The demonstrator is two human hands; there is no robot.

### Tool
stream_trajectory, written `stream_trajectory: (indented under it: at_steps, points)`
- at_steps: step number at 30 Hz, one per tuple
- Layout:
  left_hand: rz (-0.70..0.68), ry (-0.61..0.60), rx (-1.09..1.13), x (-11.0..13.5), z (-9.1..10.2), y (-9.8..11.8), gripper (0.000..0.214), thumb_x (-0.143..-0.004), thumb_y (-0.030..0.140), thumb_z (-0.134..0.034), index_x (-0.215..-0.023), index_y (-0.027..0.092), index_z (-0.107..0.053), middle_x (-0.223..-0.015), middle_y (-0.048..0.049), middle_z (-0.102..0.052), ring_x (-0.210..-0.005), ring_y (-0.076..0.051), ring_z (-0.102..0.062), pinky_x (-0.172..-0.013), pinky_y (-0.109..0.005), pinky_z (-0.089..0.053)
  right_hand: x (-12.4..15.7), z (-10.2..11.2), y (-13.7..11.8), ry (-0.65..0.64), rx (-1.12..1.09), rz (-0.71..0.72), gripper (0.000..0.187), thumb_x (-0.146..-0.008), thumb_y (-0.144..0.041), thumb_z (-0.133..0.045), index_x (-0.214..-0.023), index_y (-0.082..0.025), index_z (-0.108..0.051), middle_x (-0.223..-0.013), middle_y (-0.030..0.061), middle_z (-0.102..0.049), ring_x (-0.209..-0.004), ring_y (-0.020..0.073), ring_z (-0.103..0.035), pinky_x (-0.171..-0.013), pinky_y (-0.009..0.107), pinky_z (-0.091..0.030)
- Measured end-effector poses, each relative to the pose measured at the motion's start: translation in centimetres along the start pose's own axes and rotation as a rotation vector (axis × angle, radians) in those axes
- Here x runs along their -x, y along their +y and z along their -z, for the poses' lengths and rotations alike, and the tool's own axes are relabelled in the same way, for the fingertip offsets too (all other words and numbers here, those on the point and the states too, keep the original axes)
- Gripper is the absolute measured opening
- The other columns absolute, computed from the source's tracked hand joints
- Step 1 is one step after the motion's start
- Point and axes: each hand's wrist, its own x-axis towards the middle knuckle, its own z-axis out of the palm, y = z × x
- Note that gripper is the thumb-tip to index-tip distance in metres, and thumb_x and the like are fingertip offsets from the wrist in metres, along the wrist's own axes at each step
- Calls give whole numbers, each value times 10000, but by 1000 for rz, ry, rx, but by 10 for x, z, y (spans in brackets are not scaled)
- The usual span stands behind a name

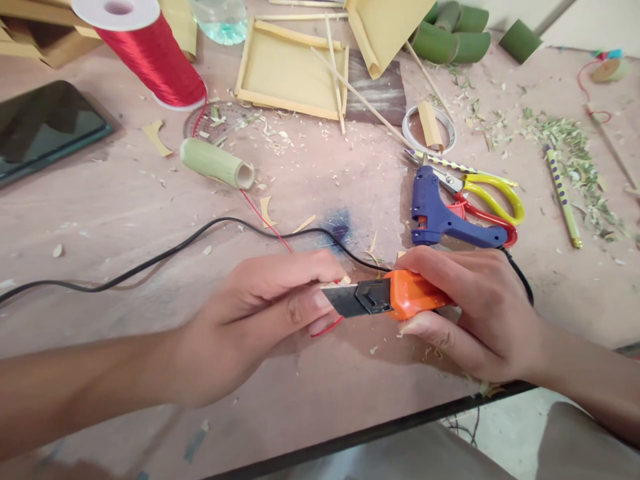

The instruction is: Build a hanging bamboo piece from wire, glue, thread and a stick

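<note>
Left hand (pixel 250 320) and right hand (pixel 480 313) occupied; trimming seemingly unfinished

Orange cutter (pixel 415 293) is gripped in the right, its blade (pixel 345 300) held close against the left, where a small pale piece (pixel 345 281), mostly hidden, is pinched. Red cord (pixel 264 217) is trailed from the pale tube (pixel 215 162) beyond. Shavings (pixel 575 139) are strewn farther right: some cutting is presumably done, this piece's trimming left.

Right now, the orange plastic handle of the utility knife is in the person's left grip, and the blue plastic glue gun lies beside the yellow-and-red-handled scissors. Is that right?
Not quite: the side is wrong. The head view shows the orange plastic handle in the person's right grip. The blue plastic glue gun does lie beside the yellow-and-red-handled scissors.
</note>
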Motion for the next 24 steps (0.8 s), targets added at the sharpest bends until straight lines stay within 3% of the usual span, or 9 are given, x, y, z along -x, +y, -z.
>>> stream_trajectory:
  at_steps: [6,10,16,21,24]
  points:
    - [-107,144,-149,-5,-2,8,417,-1164,325,-533,-780,176,-599,-665,48,-500,-502,-53,-398,-431,-167,-291,2,9,-1,87,142,-104,375,-1115,-543,-547,-963,-202,-571,-680,-44,-516,-532,104,-428,-538,276,-311]
    - [-185,143,-226,-6,-3,8,364,-1145,232,-540,-797,171,-623,-676,48,-544,-546,-51,-459,-495,-145,-368,-1,14,3,156,217,-240,385,-1097,-562,-562,-920,-221,-546,-630,-60,-404,-496,99,-316,-543,284,-273]
    - [-204,192,-262,-4,-2,2,331,-1143,251,-565,-835,189,-669,-699,60,-560,-564,-50,-466,-570,-145,-432,1,9,2,51,65,-86,389,-1113,-569,-529,-972,-207,-557,-685,-47,-523,-524,99,-416,-542,281,-308]
    - [-229,173,-297,-2,1,-3,245,-1142,256,-561,-930,205,-673,-760,48,-624,-675,-75,-580,-622,-166,-460,2,2,0,22,71,-30,386,-1132,-571,-493,-991,-215,-544,-720,-32,-580,-570,116,-478,-562,288,-328]
    - [-266,147,-340,-3,0,-2,219,-1128,207,-559,-935,208,-662,-752,57,-628,-627,-68,-540,-575,-169,-418,2,1,0,26,72,-15,377,-1134,-564,-487,-1004,-214,-541,-727,-29,-586,-579,120,-492,-566,288,-338]
